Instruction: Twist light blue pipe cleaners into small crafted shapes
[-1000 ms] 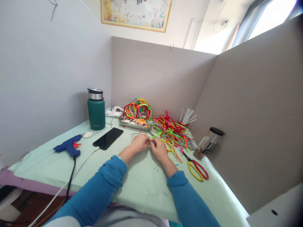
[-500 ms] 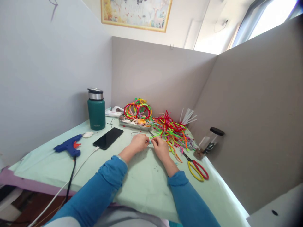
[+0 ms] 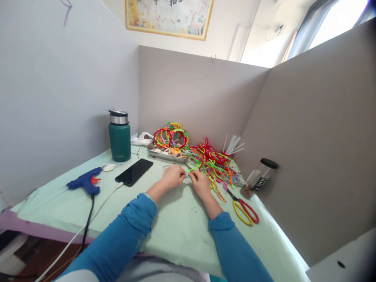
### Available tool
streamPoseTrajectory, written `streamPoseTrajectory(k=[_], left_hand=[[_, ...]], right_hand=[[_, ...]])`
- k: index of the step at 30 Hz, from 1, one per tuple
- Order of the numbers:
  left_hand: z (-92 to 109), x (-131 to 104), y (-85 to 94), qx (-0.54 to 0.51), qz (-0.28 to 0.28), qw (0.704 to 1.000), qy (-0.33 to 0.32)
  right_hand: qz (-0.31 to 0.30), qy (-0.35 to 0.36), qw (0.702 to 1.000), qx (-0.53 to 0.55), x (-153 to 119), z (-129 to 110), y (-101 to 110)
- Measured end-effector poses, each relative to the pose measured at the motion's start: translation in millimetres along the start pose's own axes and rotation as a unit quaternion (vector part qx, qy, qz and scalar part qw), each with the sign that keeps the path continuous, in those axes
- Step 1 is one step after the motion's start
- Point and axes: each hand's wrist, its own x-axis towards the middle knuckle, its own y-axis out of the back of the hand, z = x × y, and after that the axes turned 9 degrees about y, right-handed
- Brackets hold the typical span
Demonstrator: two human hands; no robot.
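Observation:
My left hand (image 3: pixel 173 177) and my right hand (image 3: pixel 201 185) meet over the middle of the table, fingertips almost touching. Between them is a short light-blue piece of pipe cleaner (image 3: pixel 187 176), pinched from both sides and mostly covered by the fingers. Just beyond the hands lies a tangled heap of coloured pipe cleaners (image 3: pixel 210 156), red, green, orange and purple. Right of my right hand, scissors (image 3: pixel 246 211) with one yellow and one red handle rest on the table, their blades pointing towards the heap.
A metal tray (image 3: pixel 167 156) holds small pieces, with pipe-cleaner rings (image 3: pixel 170 137) on it. On the left are a green bottle (image 3: pixel 119 141), a phone (image 3: pixel 135 171) on a white cable and a blue glue gun (image 3: pixel 86 181). A clear jar (image 3: pixel 261 176) stands right; grey partitions surround the table.
Both hands stay in nearly the same place, still pinching the light-blue piece. A little more of it shows between the fingertips, which have shifted slightly. Nothing else has visibly moved.

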Motion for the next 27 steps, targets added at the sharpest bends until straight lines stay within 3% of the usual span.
streamPoseTrajectory(k=[10, 27], left_hand=[[2.8, 0.2, 2.8, 0.027, -0.021, 0.999, 0.035], [4.4, -0.3, 5.1, 0.034, -0.023, 0.998, 0.037]], right_hand=[[-0.031, 0.028, 0.999, -0.022, -0.7, -0.6, -3.8], [-0.041, 0.029, 0.999, -0.017, 0.0, -1.5, -3.6]])
